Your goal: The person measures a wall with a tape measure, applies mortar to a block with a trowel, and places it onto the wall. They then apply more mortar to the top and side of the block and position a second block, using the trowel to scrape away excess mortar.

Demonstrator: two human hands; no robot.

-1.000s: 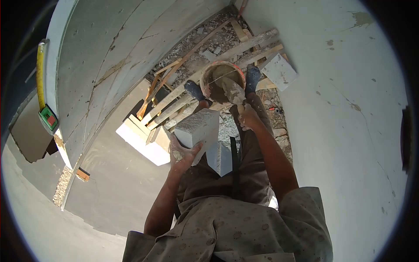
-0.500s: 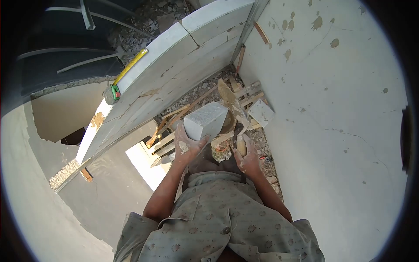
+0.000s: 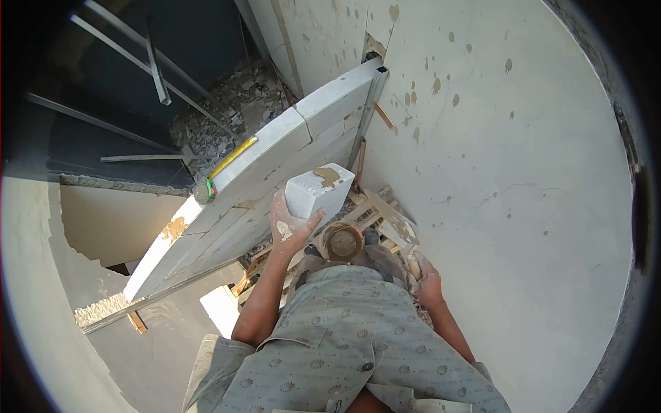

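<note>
Holding block (image 3: 318,196), low wall (image 3: 279,151), rubble (image 3: 241,103) beyond

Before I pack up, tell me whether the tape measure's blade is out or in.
Out: the yellow blade extends from its green case along the top of the block wall.

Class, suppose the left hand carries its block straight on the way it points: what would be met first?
Probably the block wall, touched first by the block in the left hand, though depth is unclear.

White block (image 3: 315,198) tilts, mortar (image 3: 328,177) on top; smeared trowel (image 3: 394,219) slants near it.
</note>
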